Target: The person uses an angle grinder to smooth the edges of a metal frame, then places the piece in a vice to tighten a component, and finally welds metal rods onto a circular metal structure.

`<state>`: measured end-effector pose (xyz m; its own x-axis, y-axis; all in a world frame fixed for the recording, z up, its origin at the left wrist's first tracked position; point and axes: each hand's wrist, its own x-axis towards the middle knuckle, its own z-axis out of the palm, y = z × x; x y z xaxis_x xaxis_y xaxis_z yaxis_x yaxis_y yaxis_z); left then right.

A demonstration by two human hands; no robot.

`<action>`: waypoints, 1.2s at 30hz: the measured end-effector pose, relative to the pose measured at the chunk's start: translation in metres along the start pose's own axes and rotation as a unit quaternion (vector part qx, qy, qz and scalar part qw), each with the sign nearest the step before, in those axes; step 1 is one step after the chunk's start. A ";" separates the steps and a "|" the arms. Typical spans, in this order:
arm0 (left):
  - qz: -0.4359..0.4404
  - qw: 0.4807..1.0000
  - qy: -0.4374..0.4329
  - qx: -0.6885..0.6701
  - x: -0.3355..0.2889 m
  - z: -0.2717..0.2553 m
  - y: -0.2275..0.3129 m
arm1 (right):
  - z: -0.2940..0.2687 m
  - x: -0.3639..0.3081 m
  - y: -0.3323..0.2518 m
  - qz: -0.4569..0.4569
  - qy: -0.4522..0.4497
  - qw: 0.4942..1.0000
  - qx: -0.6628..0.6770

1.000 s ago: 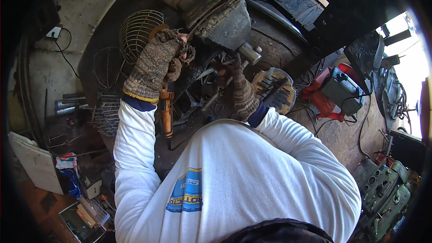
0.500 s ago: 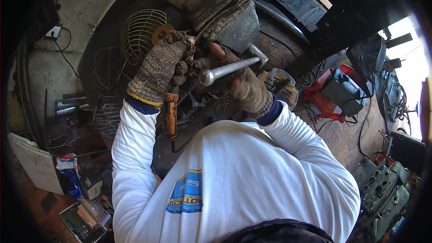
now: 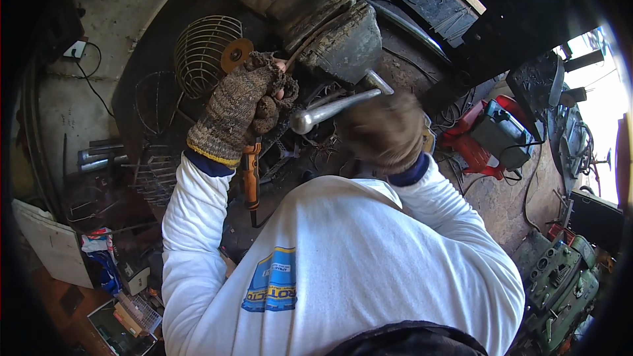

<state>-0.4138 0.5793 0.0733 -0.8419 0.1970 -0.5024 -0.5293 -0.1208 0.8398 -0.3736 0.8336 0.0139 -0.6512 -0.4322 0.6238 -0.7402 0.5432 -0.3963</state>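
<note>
Head view: left hand (image 3: 241, 109) in a frayed knitted brown glove, fingers closed on a thin metal rod by the grey bench vise (image 3: 339, 33); right hand (image 3: 382, 133), blurred, fingers wrapped around a shiny steel hammer (image 3: 330, 109).

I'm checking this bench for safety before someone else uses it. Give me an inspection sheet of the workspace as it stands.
Surface: dark, grimy metal workbench, crowded.
Job's things: large grey bench vise; silver metal hammer in the right hand; thin metal piece at the vise, pinched by the left hand.
Clutter: round wire cage guard, orange grinding disc, orange-handled tool, scrap wire.
Hands: both in worn knitted gloves; right one motion-blurred.
Cables: black cord from a white wall socket; more by the red machine.
Surroundings: green equipment, boxes on floor.
</note>
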 end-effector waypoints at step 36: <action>0.074 0.994 0.030 0.070 -0.008 0.014 0.005 | 0.012 0.034 0.036 0.081 0.107 0.990 0.035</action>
<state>-0.4082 0.5905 0.0841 -0.9164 0.1284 -0.3792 -0.3831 -0.0067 0.9237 -0.4241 0.8297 0.0124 -0.7172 -0.1780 0.6738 -0.6440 0.5389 -0.5431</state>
